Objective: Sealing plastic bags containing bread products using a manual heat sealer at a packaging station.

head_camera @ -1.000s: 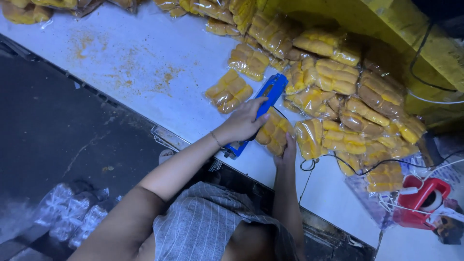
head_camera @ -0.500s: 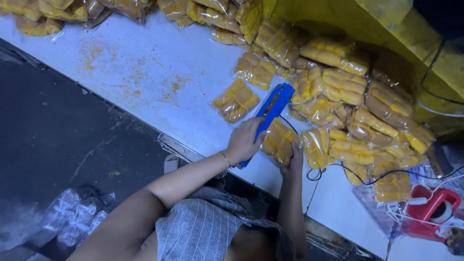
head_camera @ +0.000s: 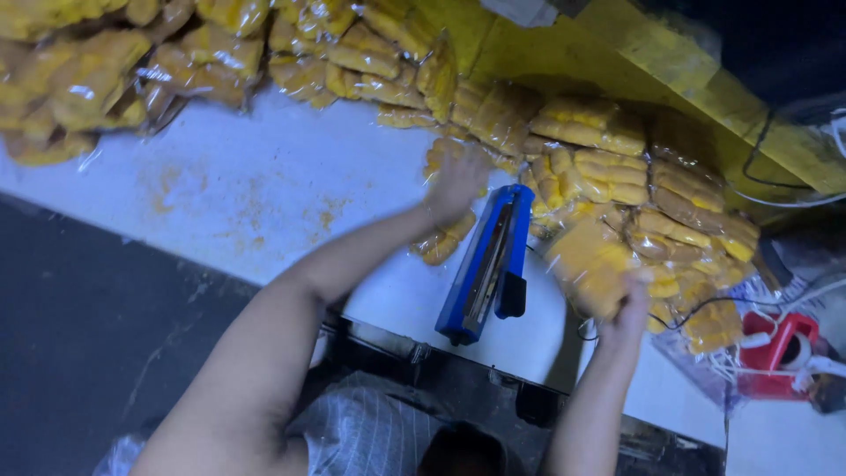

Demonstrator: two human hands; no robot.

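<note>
My left hand (head_camera: 458, 181) reaches across the white table (head_camera: 264, 167) and lies on a clear bag of yellow snacks (head_camera: 438, 247), just left of the blue heat sealer (head_camera: 487, 264). That hand is blurred, so its grip is unclear. My right hand (head_camera: 627, 304) clutches another clear bag of yellow snacks (head_camera: 589, 257) by its lower edge, just right of the sealer. Nobody touches the sealer, which lies near the table's front edge. Behind it lies a heap of filled snack bags (head_camera: 617, 167).
More snack bags (head_camera: 106, 79) are piled along the back left of the table. A yellow board (head_camera: 617, 62) rises behind the heap. A red tape dispenser (head_camera: 780, 348) and white cables (head_camera: 820, 295) sit at the right. Dark floor (head_camera: 88, 335) lies left of the table.
My left hand has left the sealer's handle and moved up onto the bag beside it. My right hand has drawn its bag away to the right of the sealer.
</note>
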